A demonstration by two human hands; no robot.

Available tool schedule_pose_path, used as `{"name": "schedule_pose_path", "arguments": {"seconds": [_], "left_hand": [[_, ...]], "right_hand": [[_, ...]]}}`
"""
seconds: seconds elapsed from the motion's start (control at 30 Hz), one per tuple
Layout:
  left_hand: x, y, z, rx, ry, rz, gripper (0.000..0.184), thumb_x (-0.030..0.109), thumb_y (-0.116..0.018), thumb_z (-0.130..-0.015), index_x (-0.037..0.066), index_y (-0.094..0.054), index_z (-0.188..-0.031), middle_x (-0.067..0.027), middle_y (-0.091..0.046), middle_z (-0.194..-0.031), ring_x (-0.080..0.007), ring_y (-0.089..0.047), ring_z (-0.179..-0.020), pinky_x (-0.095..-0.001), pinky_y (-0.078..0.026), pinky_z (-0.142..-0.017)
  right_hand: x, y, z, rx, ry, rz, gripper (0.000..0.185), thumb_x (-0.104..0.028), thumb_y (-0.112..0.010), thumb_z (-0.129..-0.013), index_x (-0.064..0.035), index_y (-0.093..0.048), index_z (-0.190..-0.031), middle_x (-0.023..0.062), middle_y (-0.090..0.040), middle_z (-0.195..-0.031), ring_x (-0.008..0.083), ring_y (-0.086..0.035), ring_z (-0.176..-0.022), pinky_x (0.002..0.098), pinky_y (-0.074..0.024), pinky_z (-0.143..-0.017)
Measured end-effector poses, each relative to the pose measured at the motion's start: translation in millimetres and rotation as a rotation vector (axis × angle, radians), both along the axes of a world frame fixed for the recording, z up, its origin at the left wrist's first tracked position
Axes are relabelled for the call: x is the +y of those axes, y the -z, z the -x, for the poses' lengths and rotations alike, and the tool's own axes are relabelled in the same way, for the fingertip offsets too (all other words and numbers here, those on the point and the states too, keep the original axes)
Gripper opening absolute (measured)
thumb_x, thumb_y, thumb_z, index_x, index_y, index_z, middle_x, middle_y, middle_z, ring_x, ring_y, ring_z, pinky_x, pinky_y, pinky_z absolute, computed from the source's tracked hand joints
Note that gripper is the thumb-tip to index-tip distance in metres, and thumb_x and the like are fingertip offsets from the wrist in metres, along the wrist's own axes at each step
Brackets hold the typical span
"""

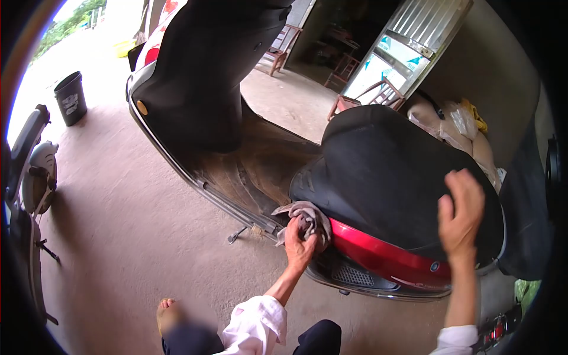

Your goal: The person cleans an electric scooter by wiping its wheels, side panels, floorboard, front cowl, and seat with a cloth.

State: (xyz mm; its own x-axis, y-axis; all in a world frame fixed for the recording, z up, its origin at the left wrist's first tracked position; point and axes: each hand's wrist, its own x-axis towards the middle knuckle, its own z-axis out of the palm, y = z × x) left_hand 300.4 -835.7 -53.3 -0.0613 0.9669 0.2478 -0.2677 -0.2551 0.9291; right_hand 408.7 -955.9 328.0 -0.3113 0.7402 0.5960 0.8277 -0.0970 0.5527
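A scooter with a black seat (390, 171) and a red side panel (384, 254) stands across the view. My left hand (300, 244) is closed on a crumpled greyish-pink cloth (316, 222), which rests against the front end of the red panel, beside the footboard (248, 165). Over the rear part of the seat is my right hand (462, 213), with its fingers and thumb apart and nothing in it. Whether it touches the seat is unclear.
At the far left stands part of another vehicle (38, 177), with a black bucket (71, 99) behind it. Wooden chairs (378, 94) are beyond the scooter. Bags (464, 121) lie behind the seat by the wall.
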Motion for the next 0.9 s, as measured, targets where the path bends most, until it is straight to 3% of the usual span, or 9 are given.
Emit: {"name": "schedule_pose_path", "arguments": {"seconds": [0.1, 0.2, 0.23, 0.27, 0.4, 0.57, 0.7, 0.77, 0.9], "left_hand": [[40, -31, 13, 0.038, -0.051, -0.023, 0.044, 0.016, -0.069, -0.073, 0.002, -0.062, -0.114, -0.0186, -0.065, -0.112, -0.0352, -0.062, -0.108, -0.0403, -0.048, -0.094], [105, -68, 22, 0.055, 0.029, -0.051, 0.04, 0.027, -0.066, -0.074, -0.001, -0.067, -0.103, -0.0219, -0.07, -0.094, -0.0378, -0.067, -0.092, -0.0405, -0.051, -0.084], [128, -84, 25, 0.092, 0.123, -0.02, 0.041, 0.03, -0.069, -0.075, -0.001, -0.068, -0.102, -0.0214, -0.07, -0.09, -0.035, -0.068, -0.088, -0.0389, -0.051, -0.081], [155, -88, 22, 0.165, 0.217, -0.008, 0.045, 0.03, -0.072, -0.075, 0.0, -0.069, -0.109, -0.012, -0.072, -0.093, -0.0173, -0.068, -0.088, -0.0307, -0.051, -0.081], [184, -97, 19, 0.333, 0.538, 0.044, 0.047, 0.033, -0.074, -0.075, 0.001, -0.07, -0.108, -0.0117, -0.072, -0.093, -0.0172, -0.068, -0.086, -0.0306, -0.052, -0.081], [133, -105, 36, 0.377, 0.43, -0.045, 0.045, 0.029, -0.074, -0.071, -0.001, -0.069, -0.104, -0.0176, -0.073, -0.092, -0.023, -0.071, -0.084, -0.0344, -0.054, -0.081], [65, -97, 33, 0.505, 0.173, -0.108, 0.045, 0.025, -0.073, -0.067, 0.001, -0.068, -0.105, -0.0215, -0.07, -0.083, -0.0361, -0.069, -0.079, -0.0413, -0.054, -0.078], [44, -97, 34, 0.442, 0.148, 0.005, 0.044, 0.027, -0.072, -0.068, 0.007, -0.068, -0.108, -0.0238, -0.065, -0.099, -0.0402, -0.062, -0.096, -0.0465, -0.05, -0.086], [87, -71, 21, 0.396, 0.155, 0.062, 0.043, 0.027, -0.071, -0.068, 0.01, -0.071, -0.109, -0.0232, -0.067, -0.1, -0.0391, -0.063, -0.098, -0.0447, -0.05, -0.088]], "right_hand": [[15, -21, -88, 0.134, 0.307, 0.097, 0.051, -0.037, -0.049, -0.099, -0.0071, -0.049, -0.14, 0.0167, -0.048, -0.143, 0.0363, -0.04, -0.135, 0.0452, -0.0297, -0.111], [24, -12, -92, 0.285, 0.493, 0.321, 0.052, -0.04, -0.042, -0.102, -0.0074, -0.047, -0.142, 0.0166, -0.046, -0.146, 0.0343, -0.04, -0.136, 0.0434, -0.0278, -0.112], [21, -14, -87, 0.321, 0.473, 0.352, 0.051, -0.039, -0.04, -0.102, -0.0079, -0.046, -0.142, 0.0166, -0.045, -0.146, 0.033, -0.04, -0.136, 0.0426, -0.0267, -0.113], [23, -16, -83, 0.349, 0.447, 0.38, 0.05, -0.038, -0.039, -0.103, -0.0085, -0.046, -0.143, 0.0166, -0.044, -0.147, 0.0317, -0.039, -0.137, 0.0418, -0.0256, -0.113], [25, -16, -83, 0.33, 0.452, 0.399, 0.049, -0.036, -0.038, -0.104, -0.0093, -0.045, -0.144, 0.0164, -0.044, -0.146, 0.0302, -0.04, -0.137, 0.0408, -0.0242, -0.114], [24, -14, -83, 0.332, 0.452, 0.38, 0.048, -0.034, -0.037, -0.104, -0.0092, -0.045, -0.144, 0.0167, -0.045, -0.146, 0.0311, -0.039, -0.137, 0.041, -0.0237, -0.114], [21, -14, -91, 0.306, 0.403, 0.393, 0.047, -0.034, -0.04, -0.103, -0.0089, -0.045, -0.143, 0.0172, -0.045, -0.145, 0.0324, -0.04, -0.136, 0.0417, -0.0248, -0.114], [21, -14, -89, 0.302, 0.394, 0.381, 0.048, -0.035, -0.04, -0.103, -0.0085, -0.046, -0.143, 0.0178, -0.045, -0.145, 0.0331, -0.04, -0.136, 0.0424, -0.0255, -0.114], [20, -16, -86, 0.308, 0.429, 0.396, 0.048, -0.035, -0.039, -0.103, -0.0083, -0.045, -0.143, 0.0171, -0.044, -0.146, 0.033, -0.04, -0.136, 0.0433, -0.0246, -0.114]]}}
